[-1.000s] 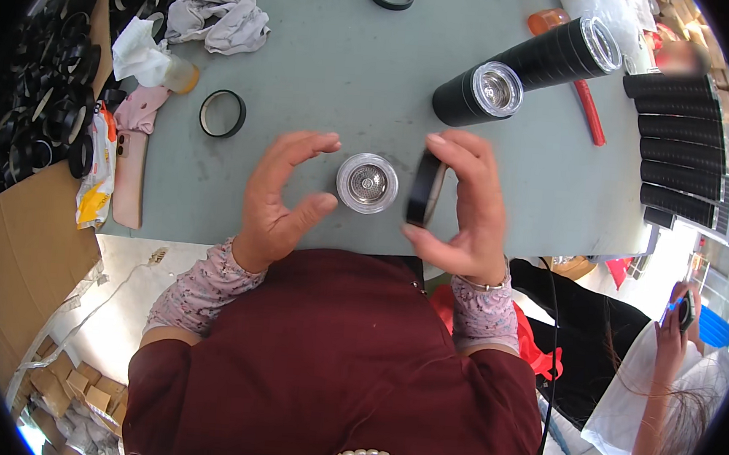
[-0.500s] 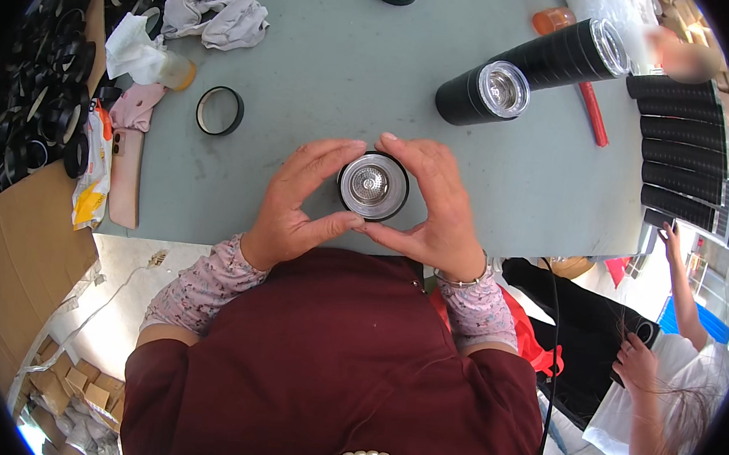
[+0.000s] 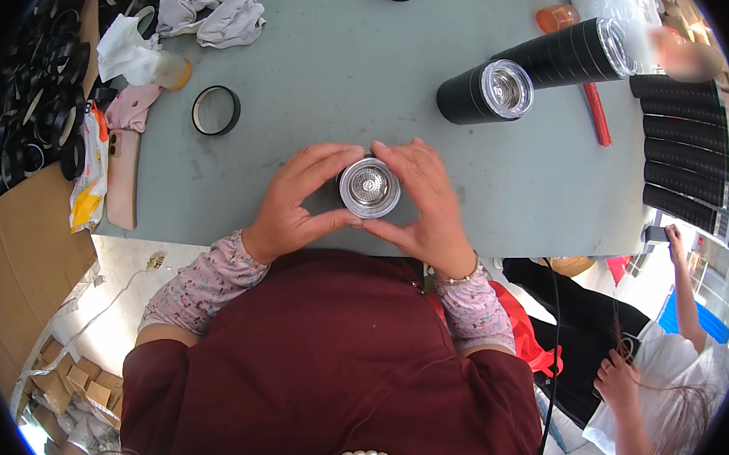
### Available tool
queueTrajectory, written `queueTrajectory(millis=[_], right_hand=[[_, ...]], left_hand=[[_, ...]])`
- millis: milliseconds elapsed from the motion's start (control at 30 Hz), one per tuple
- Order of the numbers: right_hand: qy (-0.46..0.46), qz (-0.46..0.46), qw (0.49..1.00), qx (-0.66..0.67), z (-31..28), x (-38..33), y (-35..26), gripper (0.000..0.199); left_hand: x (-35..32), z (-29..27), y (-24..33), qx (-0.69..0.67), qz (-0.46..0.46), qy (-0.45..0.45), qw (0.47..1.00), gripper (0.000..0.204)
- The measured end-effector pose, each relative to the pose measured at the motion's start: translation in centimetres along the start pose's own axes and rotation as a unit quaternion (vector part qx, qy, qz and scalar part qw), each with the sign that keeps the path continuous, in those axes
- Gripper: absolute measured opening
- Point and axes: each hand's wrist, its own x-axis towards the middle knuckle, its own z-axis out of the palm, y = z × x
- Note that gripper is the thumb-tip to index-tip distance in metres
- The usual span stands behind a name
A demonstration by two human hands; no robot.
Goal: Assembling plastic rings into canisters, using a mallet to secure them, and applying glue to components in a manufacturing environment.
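Observation:
An upright black tumbler [image 3: 370,188] with a clear lid stands in front of me, seen from straight above; its silver inside shows through the lid. My left hand [image 3: 303,198] curves round its left side, with thumb at the near edge and fingers at the far edge. My right hand [image 3: 427,202] closes round the other side the same way, and the thumbs nearly meet. The tumbler's body is mostly hidden under the lid and hands. To the left lies a loose black ring [image 3: 216,111] with a pale inner face.
Two black tumblers, one standing [image 3: 484,92] and one behind it [image 3: 554,55], are at the right, beside a red stick [image 3: 597,114]. A row of black tumblers [image 3: 682,155] lies farther right. At left are a phone [image 3: 123,178], a grey cloth [image 3: 211,10] and heaped black rings [image 3: 44,95]. A co-worker's hand [image 3: 618,382] is at right.
The black band around the lid's edge no longer shows; the clear rim is exposed. My right hand has shifted slightly left, and both hands stay round the tumbler.

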Motion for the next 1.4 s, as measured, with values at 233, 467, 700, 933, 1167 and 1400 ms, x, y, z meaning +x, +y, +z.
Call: queueTrajectory(millis=[233, 467, 700, 933, 1167, 1400], right_hand=[[0.012, 0.027, 0.999, -0.035, 0.4, -0.8, -0.1, 0.075], [-0.069, -0.023, 0.997, -0.037, -2.3, 0.0, -0.8, 0.079], [0.306, 0.017, 0.950, -0.067, -8.0, 3.2, 1.1, 0.071], [0.304, 0.018, 0.924, -0.233, -8.4, 3.0, 0.7, 0.071], [0.240, -0.046, 0.968, -0.055, -3.5, 0.8, -0.6, 0.044], [0.052, -0.043, 0.997, -0.027, -3.3, -0.1, -2.1, 0.069]], left_hand=[[-0.1, -0.3, -1.0, -0.006, -0.005, -0.031, 0.999, 0.072], [0.0, 1.0, -0.9, -0.150, -0.061, -0.006, 0.987, 0.077], [0.0, 0.3, -0.3, -0.002, -0.019, -0.064, 0.998, 0.075], [-2.7, -6.4, -1.4, 0.296, -0.106, 0.294, 0.903, 0.081], [-1.7, -7.8, -4.6, 0.429, -0.169, 0.262, 0.848, 0.073], [2.0, -2.5, 5.1, 0.161, 0.008, 0.046, 0.986, 0.073]])
